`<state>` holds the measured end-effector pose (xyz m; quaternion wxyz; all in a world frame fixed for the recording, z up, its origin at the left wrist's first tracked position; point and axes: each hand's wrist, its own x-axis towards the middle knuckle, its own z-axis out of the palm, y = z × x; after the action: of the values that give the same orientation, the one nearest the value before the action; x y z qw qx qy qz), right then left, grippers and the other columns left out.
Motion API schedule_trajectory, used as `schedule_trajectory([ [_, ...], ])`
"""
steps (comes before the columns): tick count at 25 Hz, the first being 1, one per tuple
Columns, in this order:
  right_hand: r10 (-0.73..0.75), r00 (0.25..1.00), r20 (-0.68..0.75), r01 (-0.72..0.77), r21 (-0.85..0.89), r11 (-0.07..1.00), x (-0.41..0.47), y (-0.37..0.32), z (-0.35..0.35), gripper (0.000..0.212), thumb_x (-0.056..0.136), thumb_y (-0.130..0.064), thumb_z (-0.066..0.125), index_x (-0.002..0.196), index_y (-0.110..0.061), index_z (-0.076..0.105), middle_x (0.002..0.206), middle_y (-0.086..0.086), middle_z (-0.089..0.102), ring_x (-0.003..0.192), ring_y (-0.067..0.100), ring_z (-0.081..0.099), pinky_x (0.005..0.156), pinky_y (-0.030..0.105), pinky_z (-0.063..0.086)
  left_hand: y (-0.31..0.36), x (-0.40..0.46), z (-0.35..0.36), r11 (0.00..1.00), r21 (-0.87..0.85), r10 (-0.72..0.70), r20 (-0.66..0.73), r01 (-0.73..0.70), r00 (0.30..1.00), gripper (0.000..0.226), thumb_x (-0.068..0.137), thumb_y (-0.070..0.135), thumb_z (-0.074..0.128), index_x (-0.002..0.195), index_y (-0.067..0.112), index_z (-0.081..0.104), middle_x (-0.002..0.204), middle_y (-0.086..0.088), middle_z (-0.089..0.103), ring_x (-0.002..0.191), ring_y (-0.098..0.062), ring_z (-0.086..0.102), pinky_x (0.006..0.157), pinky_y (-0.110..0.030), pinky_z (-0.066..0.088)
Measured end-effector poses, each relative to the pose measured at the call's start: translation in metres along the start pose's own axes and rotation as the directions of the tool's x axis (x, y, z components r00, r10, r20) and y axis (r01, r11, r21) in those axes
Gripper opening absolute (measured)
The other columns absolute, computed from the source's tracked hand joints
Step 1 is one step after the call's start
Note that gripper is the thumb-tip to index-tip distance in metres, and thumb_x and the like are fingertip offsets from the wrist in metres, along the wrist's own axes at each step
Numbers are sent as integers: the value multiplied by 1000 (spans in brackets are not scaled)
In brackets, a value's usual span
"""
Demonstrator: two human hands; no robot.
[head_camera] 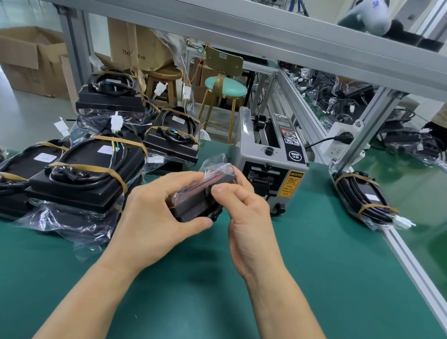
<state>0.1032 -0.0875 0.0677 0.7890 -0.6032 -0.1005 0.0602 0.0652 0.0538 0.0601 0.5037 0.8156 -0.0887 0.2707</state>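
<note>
Black bagged module [200, 197], in clear plastic, held above the green mat [205, 290] before the tape dispenser [270, 157]. Left hand [155, 217] grips its near end; right hand [242, 212] pinches the bag on its top edge. Banded black units [88, 172] stacked left.

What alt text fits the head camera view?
The left hand and right hand hold a small black part in a clear plastic bag above a green mat. A grey machine stands behind; bagged black units lie left.
</note>
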Motion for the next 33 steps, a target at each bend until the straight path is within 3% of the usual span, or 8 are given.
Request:
schedule_trajectory([
  [4,-6,1000,-26,6,-6,1000,-1,0,2,13,83,-3,62,84,4,73,140,-7,50,121,-10,47,107,27,36,2,0,0,1000,-6,5,6,-5,1000,63,52,26,83,109,43,61,112,33,60,100,11,59,85,-4,40],
  [13,-20,999,-42,18,-45,999,-2,0,4,11,83,-2,63,79,-1,74,141,-8,48,113,-22,46,84,5,40,0,1,0,1000,0,5,5,-5,1000,67,51,21,89,109,41,62,111,32,60,100,10,59,84,-3,40],
  [18,-43,995,-88,36,-79,996,-3,5,6,10,83,-3,66,78,-1,74,140,-6,51,118,-21,43,104,22,36,-2,1,-1,1000,16,16,3,-16,1000,70,54,9,90,109,39,62,111,32,60,99,11,59,84,-3,40],
  [21,-60,989,-137,48,-87,995,-5,8,10,14,81,-2,67,68,-8,71,137,-7,53,117,-22,43,100,21,38,-1,1,0,999,28,21,1,-21,1000,70,53,9,90,108,42,62,111,32,60,99,11,59,84,-3,40],
  [23,-68,983,-172,59,-57,997,-4,12,12,13,81,2,65,77,-10,69,130,-3,58,114,-13,53,92,19,44,-2,1,0,999,25,21,1,-21,1000,71,53,9,90,107,44,61,110,32,61,99,11,59,84,-2,40],
  [25,-27,981,-194,51,121,991,-4,14,12,27,83,7,62,102,-12,60,110,-2,69,98,-1,65,79,17,51,-2,0,1,1000,12,19,5,-20,1000,71,53,8,91,107,43,62,108,31,63,97,11,60,83,-3,41],
  [27,21,981,-191,27,246,969,-2,15,14,36,85,5,62,112,-16,51,104,-4,69,92,0,66,74,12,51,-1,0,-1,1000,-1,21,1,-21,1000,70,52,14,92,108,44,62,107,31,64,97,10,60,84,-4,42],
  [33,-10,986,-168,37,154,987,0,17,16,36,87,3,64,111,-21,52,108,-4,62,87,-10,63,73,9,48,-3,0,-2,1000,-24,0,-8,0,1000,71,53,11,91,107,46,62,106,29,65,98,8,61,83,-5,43],
])
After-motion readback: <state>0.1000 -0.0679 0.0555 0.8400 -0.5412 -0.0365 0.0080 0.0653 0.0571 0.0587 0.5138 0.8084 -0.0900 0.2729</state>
